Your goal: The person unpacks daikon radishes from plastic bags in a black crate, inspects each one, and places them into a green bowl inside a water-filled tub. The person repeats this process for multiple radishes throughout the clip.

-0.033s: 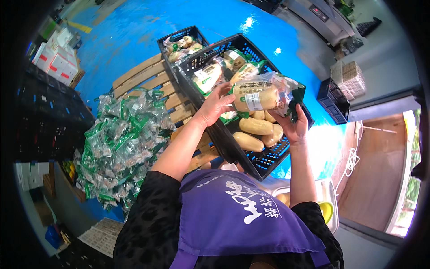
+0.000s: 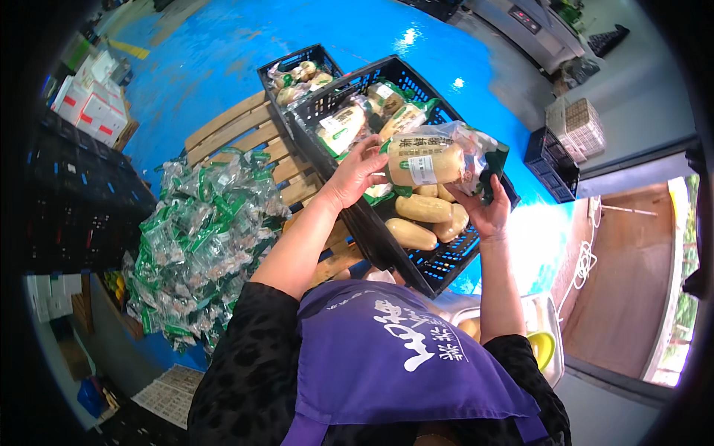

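A large black slotted plastic crate [image 2: 372, 241] stands tilted across a slatted wooden pallet [image 2: 234, 123], with a smaller black plastic crate [image 2: 279, 111] of bagged produce just beside its far left corner. Left of them lies a heap of crumpled clear plastic bags with green print [image 2: 204, 245], overlapping the pallet's edge. Beyond spreads a glossy blue floor [image 2: 216, 67], with stacked white cartons with red patches [image 2: 97, 111] at far left. To the right, a black plastic crate on the floor [image 2: 550, 167] sits next to a pale lattice basket [image 2: 580, 126], and a looped white cord [image 2: 585, 267] hangs lower down. The near side is taken up by a purple apron with white lettering [image 2: 387, 364].

Above the large crate is a clear, printed plastic packet [image 2: 439, 163] holding a thick, pale tan, oblong vegetable. It lies nearly sideways, with a white label on its face and loose, wrinkled film and dark green at its right end. The left hand [image 2: 357, 175] has its grip on the left end; the right hand's [image 2: 487, 212] grip supports the right end. The packet blocks part of the crate, where bagged vegetables [image 2: 346, 126] lie beyond and loose, smooth tan vegetables [image 2: 424, 209] nearer.
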### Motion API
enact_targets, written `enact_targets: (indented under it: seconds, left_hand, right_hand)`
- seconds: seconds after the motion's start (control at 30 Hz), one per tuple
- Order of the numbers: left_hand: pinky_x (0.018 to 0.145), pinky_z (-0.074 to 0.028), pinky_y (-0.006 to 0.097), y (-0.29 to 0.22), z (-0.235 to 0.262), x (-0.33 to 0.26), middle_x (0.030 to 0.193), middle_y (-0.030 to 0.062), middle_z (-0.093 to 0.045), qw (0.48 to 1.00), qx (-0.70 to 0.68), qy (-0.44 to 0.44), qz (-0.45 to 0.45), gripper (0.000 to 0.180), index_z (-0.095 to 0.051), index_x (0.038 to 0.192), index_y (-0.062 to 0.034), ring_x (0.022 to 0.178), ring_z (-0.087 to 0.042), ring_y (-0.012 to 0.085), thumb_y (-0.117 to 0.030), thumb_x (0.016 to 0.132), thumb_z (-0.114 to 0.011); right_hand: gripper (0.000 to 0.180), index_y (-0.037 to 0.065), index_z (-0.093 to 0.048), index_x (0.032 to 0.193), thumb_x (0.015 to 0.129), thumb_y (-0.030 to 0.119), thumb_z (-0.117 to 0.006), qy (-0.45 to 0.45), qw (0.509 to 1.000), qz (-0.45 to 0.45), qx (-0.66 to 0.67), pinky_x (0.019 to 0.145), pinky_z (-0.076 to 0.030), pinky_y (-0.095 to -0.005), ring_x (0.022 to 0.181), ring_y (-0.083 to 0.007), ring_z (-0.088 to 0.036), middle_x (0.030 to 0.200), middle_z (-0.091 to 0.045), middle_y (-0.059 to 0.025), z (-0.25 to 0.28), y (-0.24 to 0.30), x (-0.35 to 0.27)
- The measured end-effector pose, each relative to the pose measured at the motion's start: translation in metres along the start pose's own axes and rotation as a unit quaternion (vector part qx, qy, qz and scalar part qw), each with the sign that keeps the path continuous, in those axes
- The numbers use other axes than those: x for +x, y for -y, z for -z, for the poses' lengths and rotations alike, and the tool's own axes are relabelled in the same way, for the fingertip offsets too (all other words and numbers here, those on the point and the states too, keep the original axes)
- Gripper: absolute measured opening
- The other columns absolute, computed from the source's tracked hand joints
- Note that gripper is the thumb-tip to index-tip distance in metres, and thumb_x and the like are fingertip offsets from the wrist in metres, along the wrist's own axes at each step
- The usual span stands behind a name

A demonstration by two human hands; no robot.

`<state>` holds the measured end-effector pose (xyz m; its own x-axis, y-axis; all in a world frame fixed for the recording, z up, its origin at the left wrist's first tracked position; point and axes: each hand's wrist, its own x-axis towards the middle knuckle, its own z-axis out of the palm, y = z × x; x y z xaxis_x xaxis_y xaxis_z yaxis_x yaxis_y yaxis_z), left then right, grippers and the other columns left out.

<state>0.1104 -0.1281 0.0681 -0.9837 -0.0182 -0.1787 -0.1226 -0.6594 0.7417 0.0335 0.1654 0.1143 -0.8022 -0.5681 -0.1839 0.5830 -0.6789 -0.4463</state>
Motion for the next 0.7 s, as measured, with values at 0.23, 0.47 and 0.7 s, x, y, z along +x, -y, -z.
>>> enact_targets:
  seconds: [0.23,0.47,0.7]
  left_hand:
    - [0.060,-0.048,0.022,0.007,-0.012,0.003,0.097,-0.0012,-0.064,0.997,-0.068,0.006,0.046,0.016,-0.065,0.114,-0.0104,0.082,-0.061,0.0077,-0.017,0.099,-0.063]
    - [0.063,-0.048,0.024,0.009,-0.025,-0.019,0.091,0.0006,-0.068,0.982,0.113,-0.068,-0.135,0.009,-0.068,0.102,-0.0060,0.077,-0.060,0.0070,-0.009,0.094,-0.068]
    - [0.071,-0.051,0.043,0.048,-0.027,-0.009,0.082,0.0099,-0.060,0.676,0.554,0.077,-0.480,0.003,-0.066,0.080,-0.0110,0.081,-0.061,0.0308,-0.012,0.081,-0.063]
  right_hand:
    - [0.066,0.000,-0.035,0.150,0.097,0.033,-0.056,-0.055,0.995,0.025,0.079,0.119,-0.024,-0.0635,0.145,-0.0427,-0.033,0.154,-0.041,-0.0221,0.050,-0.019,-0.035]
    - [0.040,-0.004,-0.049,0.132,0.100,0.020,-0.050,-0.221,0.973,-0.026,0.061,0.108,-0.044,-0.0608,0.119,-0.0407,-0.057,0.127,-0.059,-0.0257,0.099,-0.048,-0.037]
    - [0.031,0.002,-0.061,0.121,0.091,0.007,-0.066,-0.184,0.688,0.151,-0.685,0.082,-0.053,-0.0300,0.098,-0.0156,-0.063,0.109,-0.066,-0.0086,0.119,-0.045,-0.037]
